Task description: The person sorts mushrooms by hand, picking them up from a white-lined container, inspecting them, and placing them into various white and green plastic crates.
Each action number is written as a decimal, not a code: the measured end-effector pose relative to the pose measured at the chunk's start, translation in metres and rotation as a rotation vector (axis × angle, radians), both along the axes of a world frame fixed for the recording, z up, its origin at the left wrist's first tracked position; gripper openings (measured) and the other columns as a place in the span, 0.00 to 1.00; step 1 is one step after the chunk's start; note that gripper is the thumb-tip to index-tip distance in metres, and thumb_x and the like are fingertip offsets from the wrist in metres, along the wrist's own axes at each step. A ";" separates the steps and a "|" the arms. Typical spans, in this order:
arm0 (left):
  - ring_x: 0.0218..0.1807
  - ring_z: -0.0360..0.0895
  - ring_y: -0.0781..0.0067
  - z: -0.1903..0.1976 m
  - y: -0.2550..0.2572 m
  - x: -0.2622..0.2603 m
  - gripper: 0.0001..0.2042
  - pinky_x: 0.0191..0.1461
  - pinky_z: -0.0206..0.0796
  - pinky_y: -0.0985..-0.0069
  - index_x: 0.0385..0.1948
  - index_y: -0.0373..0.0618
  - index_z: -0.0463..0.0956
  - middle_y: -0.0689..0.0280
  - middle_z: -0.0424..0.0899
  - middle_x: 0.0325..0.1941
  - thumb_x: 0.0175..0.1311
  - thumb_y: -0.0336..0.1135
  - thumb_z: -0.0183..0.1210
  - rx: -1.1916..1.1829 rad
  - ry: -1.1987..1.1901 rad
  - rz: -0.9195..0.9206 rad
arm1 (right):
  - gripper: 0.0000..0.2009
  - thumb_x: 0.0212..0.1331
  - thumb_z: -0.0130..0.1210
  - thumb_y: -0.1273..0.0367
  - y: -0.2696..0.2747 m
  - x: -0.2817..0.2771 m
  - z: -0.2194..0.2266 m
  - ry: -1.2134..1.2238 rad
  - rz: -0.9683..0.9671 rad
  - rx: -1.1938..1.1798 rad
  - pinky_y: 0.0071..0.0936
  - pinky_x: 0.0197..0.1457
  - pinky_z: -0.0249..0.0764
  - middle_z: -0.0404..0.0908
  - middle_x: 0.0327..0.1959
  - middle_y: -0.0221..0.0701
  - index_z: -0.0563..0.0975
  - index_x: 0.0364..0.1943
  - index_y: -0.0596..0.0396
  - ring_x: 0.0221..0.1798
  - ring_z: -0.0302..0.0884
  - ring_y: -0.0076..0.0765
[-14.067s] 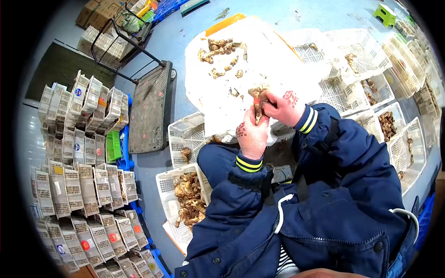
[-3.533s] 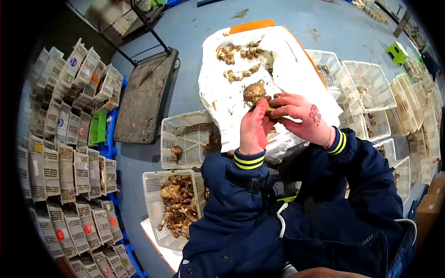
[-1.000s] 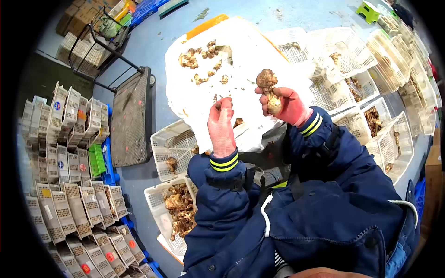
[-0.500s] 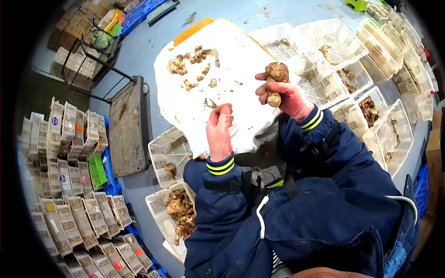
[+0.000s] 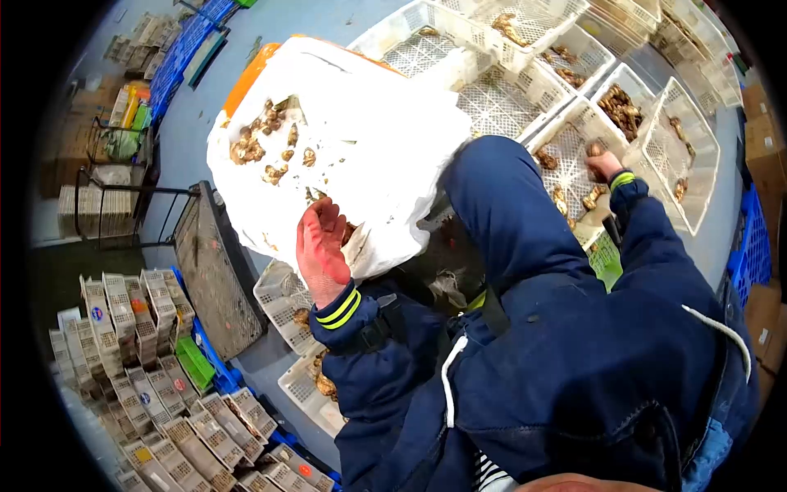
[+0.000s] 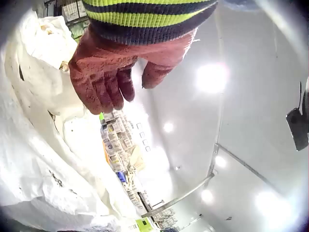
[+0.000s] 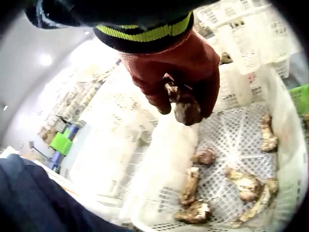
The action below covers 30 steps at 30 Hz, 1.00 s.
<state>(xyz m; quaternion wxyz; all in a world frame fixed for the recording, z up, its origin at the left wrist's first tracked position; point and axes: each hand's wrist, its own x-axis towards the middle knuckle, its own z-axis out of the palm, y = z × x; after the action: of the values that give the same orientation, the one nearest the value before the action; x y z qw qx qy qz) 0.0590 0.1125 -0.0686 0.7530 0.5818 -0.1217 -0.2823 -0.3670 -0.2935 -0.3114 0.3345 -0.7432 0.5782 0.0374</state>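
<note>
My gloved right hand [image 5: 605,166] grips a brown-capped mushroom [image 7: 187,112] over a white mesh basket [image 7: 288,150] at the right. On that basket's floor lie several mushrooms [image 7: 245,184], spaced apart. In the left wrist view my gloved left hand [image 6: 108,70] holds nothing, its fingers loosely bent. The head view has it above the near left edge of a table draped in white sheeting [image 5: 369,148]. Small mushrooms and pieces [image 5: 247,149] are scattered on the sheeting's far left part.
More white baskets [image 5: 422,53] stand along the far right, some with mushrooms. A fuller basket [image 5: 305,394] is by my left side. A flat trolley [image 5: 215,275] and stacked crates [image 5: 156,394] stand at the left. My raised knee [image 5: 512,209] is between table and right-hand baskets.
My right hand has carried the mushroom from above the sheeting to the basket at the right. The head view has turned right. My left hand stays near the table, its fingers looser.
</note>
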 end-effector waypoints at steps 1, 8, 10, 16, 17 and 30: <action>0.46 0.71 0.71 -0.002 0.001 0.004 0.15 0.52 0.61 0.72 0.43 0.41 0.69 0.65 0.74 0.42 0.63 0.41 0.47 0.012 0.066 0.030 | 0.10 0.43 0.55 0.65 -0.001 -0.027 -0.018 0.194 0.281 -0.145 0.32 0.35 0.71 0.77 0.25 0.37 0.75 0.30 0.54 0.30 0.76 0.40; 0.42 0.74 0.72 -0.015 0.018 0.033 0.14 0.44 0.65 0.76 0.42 0.43 0.70 0.63 0.76 0.42 0.62 0.42 0.50 -0.052 0.141 0.193 | 0.05 0.55 0.49 0.68 -0.076 0.164 0.076 -0.938 -0.102 0.463 0.18 0.14 0.57 0.67 0.14 0.24 0.73 0.32 0.54 0.14 0.63 0.20; 0.44 0.73 0.70 -0.023 0.019 0.037 0.17 0.42 0.65 0.77 0.45 0.42 0.68 0.62 0.75 0.45 0.61 0.44 0.51 -0.038 0.187 0.231 | 0.09 0.56 0.49 0.67 -0.029 0.285 0.191 -0.902 0.205 0.272 0.14 0.30 0.64 0.71 0.25 0.24 0.73 0.36 0.57 0.25 0.66 0.16; 0.48 0.69 0.63 -0.073 0.016 0.020 0.24 0.48 0.63 0.68 0.53 0.39 0.60 0.56 0.69 0.50 0.61 0.46 0.50 -0.217 0.375 0.160 | 0.17 0.52 0.51 0.64 0.146 0.557 0.293 -0.550 1.002 0.032 0.18 0.39 0.69 0.77 0.35 0.27 0.73 0.46 0.54 0.35 0.73 0.21; 0.48 0.69 0.64 -0.073 0.020 0.021 0.24 0.49 0.63 0.68 0.54 0.39 0.59 0.56 0.69 0.50 0.62 0.46 0.49 -0.272 0.403 0.134 | 0.16 0.48 0.50 0.64 0.174 0.594 0.276 -0.470 1.114 -0.059 0.21 0.36 0.71 0.78 0.28 0.28 0.76 0.43 0.49 0.31 0.73 0.23; 0.52 0.65 0.63 -0.035 0.030 0.084 0.36 0.47 0.62 0.76 0.59 0.40 0.47 0.55 0.59 0.57 0.57 0.55 0.52 -0.498 0.580 0.315 | 0.10 0.52 0.47 0.74 0.245 0.658 0.234 -0.255 1.321 0.320 0.19 0.28 0.70 0.76 0.22 0.27 0.76 0.37 0.58 0.26 0.72 0.21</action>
<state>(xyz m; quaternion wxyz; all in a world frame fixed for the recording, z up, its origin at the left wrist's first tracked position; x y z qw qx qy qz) 0.1427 0.1428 -0.1039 0.9078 0.2897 0.1212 -0.2779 0.2914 -0.0485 -0.0772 0.4125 -0.8797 -0.0521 0.2307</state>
